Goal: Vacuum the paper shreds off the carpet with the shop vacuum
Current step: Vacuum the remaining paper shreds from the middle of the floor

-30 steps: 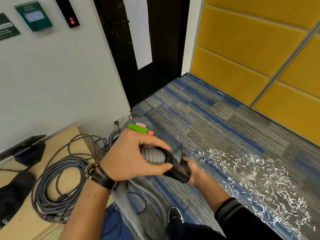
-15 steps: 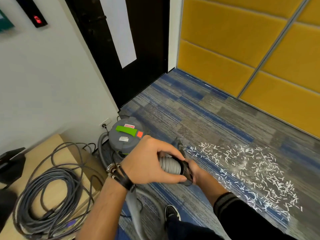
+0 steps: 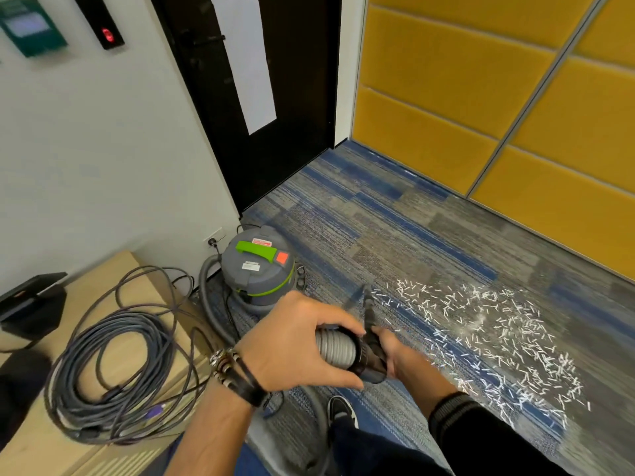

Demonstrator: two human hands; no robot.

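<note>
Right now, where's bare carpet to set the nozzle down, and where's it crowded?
Free: carpet between the black door and the paper shreds, and along the yellow panels. Crowded: shop vacuum by the wall; coiled cable on the wooden platform.

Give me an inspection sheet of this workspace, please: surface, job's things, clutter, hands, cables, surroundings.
Surface: striped blue-grey carpet; paper shreds scattered on its right part.
Job's things: shop vacuum stands by the wall; its grey hose ends in a black nozzle, held above the floor.
Clutter: black device on the wooden platform.
Hands: left hand grips the hose end; right hand grips the nozzle.
Cables: grey cable coiled on the platform; a plug in the wall socket.
Surroundings: black door, yellow wall panels, white wall.
</note>
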